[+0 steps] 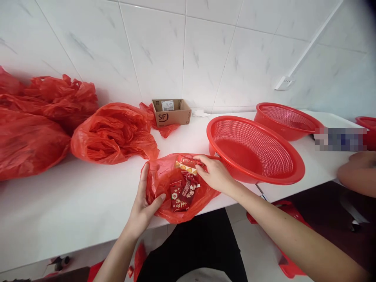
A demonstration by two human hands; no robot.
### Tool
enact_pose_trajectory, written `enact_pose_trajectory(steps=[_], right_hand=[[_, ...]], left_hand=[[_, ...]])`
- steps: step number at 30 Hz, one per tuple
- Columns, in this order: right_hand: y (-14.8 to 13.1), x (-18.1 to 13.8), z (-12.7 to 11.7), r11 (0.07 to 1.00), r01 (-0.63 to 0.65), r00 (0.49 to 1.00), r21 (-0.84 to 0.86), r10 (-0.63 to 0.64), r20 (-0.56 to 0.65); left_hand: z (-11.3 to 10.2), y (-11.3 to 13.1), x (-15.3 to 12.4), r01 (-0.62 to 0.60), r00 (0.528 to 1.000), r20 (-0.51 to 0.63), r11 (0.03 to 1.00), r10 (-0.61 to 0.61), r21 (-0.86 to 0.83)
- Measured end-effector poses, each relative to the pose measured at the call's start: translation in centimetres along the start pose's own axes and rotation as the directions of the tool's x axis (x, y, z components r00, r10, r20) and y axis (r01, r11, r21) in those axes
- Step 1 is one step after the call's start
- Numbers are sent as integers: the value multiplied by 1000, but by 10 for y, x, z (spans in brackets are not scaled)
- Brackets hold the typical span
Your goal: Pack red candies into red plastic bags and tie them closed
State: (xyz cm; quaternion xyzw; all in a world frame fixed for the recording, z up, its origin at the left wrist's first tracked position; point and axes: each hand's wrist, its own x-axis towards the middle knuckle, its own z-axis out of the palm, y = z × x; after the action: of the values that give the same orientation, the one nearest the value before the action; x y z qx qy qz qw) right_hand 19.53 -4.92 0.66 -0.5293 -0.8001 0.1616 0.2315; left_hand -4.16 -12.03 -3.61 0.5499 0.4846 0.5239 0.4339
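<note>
A translucent red plastic bag (190, 213) lies with its mouth open at the front edge of the white table. Several dark red snack packets (185, 192) with pale lettering are inside it. My left hand (143, 207) rests against the bag's left side, thumb and index finger stretched apart at the rim. Over the bag's mouth, my right hand (216, 174) has its fingers closed on a red and cream snack packet (187, 164). The fingers hide that packet's right end.
Red plastic bags (114, 133) are heaped at the left. A small cardboard box (172, 113) stands by the wall. On the right are a red perforated basin (255, 152) and another red basin (289, 119) behind it. Another person's arm (358, 172) reaches in at far right.
</note>
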Motion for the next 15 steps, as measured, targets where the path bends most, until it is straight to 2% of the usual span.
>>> enact_pose_trajectory(steps=[2,3,7,10,12,15], right_hand=[[-1,-3,0,992,-42,999,117,41,8],[-2,-6,1,993,-43,999,114,41,16],[-11,-29,-1,993,98,992,-65,-102,-67],[-15,-55,-12,977,157,974,-142,-177,-139],[-9,-72,-20,974,110,975,-197,-144,-170],[9,-94,-26,974,-47,983,-224,5,-184]], left_hand=[[0,-2,2,-17,1000,-6,1000,17,15],[0,-3,3,-28,1000,-3,999,28,17],[-4,-4,0,-31,999,33,999,29,41],[-13,2,-13,10,999,-46,991,-4,134],[-21,7,-23,54,990,-135,989,-35,140],[-31,13,-33,125,970,-221,986,-97,113]])
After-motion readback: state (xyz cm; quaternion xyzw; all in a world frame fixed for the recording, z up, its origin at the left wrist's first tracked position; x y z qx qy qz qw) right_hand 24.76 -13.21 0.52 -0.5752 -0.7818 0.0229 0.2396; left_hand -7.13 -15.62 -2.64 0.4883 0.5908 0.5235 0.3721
